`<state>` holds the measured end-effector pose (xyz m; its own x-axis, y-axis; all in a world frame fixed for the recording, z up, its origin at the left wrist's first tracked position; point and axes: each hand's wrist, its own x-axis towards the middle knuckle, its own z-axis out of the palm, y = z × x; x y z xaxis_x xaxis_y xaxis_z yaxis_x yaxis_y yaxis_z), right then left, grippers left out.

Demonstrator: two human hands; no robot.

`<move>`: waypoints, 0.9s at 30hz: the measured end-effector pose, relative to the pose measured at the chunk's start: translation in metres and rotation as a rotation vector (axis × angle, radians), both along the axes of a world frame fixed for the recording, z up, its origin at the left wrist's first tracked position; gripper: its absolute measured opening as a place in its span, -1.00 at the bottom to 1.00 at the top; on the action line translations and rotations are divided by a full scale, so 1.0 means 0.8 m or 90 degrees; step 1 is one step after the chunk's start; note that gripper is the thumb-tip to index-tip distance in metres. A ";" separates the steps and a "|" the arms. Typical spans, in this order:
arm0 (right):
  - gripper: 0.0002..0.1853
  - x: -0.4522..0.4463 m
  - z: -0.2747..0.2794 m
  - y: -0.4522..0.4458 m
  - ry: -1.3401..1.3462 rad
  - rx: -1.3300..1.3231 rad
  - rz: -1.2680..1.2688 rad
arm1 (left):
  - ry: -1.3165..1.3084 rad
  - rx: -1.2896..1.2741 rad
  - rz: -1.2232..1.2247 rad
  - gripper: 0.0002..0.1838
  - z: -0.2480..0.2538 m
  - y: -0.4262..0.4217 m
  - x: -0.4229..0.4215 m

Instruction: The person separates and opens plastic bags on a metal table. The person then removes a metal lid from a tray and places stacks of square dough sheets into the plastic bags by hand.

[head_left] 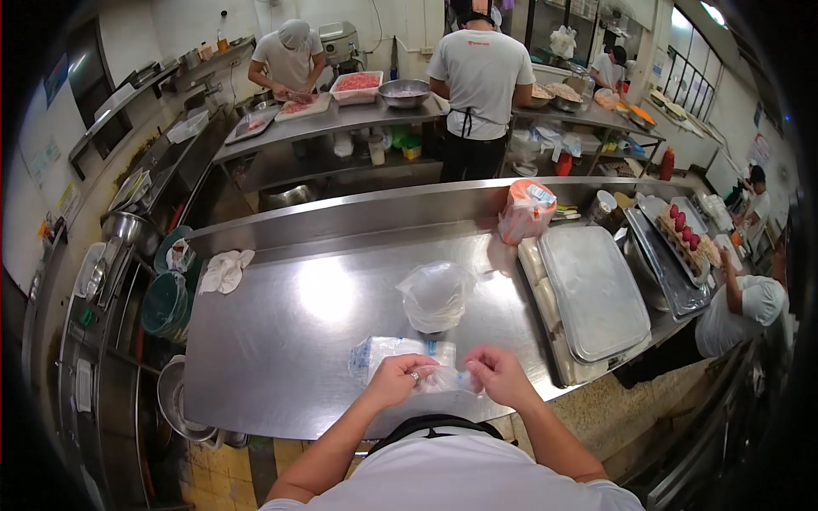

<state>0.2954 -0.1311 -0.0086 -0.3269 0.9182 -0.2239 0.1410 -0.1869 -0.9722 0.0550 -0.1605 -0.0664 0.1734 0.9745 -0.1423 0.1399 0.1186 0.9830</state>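
Near the front edge of the steel table, my left hand is closed on a thin clear plastic bag. A ring shows on one of its fingers. My right hand pinches the other side of the same bag, fingers pressed together. Just beyond my left hand lies a flat pack of clear plastic bags with blue print, partly covered by the hand. Farther up the table stands a round container with a clear plastic bag draped over it; its contents cannot be made out.
A white cloth lies at the table's left. To the right are a lidded tray, an orange-and-white wrapped tub and an egg tray. A raised steel ledge bounds the back. Several people work around the room, one close at right.
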 end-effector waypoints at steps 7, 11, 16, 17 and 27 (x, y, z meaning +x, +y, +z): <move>-0.80 0.006 0.001 0.021 0.054 0.052 -0.002 | 0.032 -0.059 -0.134 -0.81 0.001 0.001 -0.012; -0.77 0.010 0.015 0.018 0.044 -0.136 0.105 | -0.205 -0.032 0.058 -0.82 0.003 0.012 -0.020; -0.77 0.024 0.013 0.041 0.241 -0.070 0.160 | -0.227 -0.115 -0.141 -0.82 -0.001 0.025 -0.050; -0.77 0.023 0.014 0.049 0.319 -0.051 0.118 | -0.135 -0.116 -0.240 -0.81 0.001 0.025 -0.053; -0.76 -0.006 0.072 0.145 0.410 -0.116 0.152 | 0.156 0.057 -0.309 -0.72 0.139 0.136 -0.089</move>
<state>0.2904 -0.0150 0.0493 -0.6332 0.7715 -0.0626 -0.3935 -0.3904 -0.8323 -0.0163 -0.0521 0.0445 0.5778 0.8013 -0.1553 0.3842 -0.0991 0.9179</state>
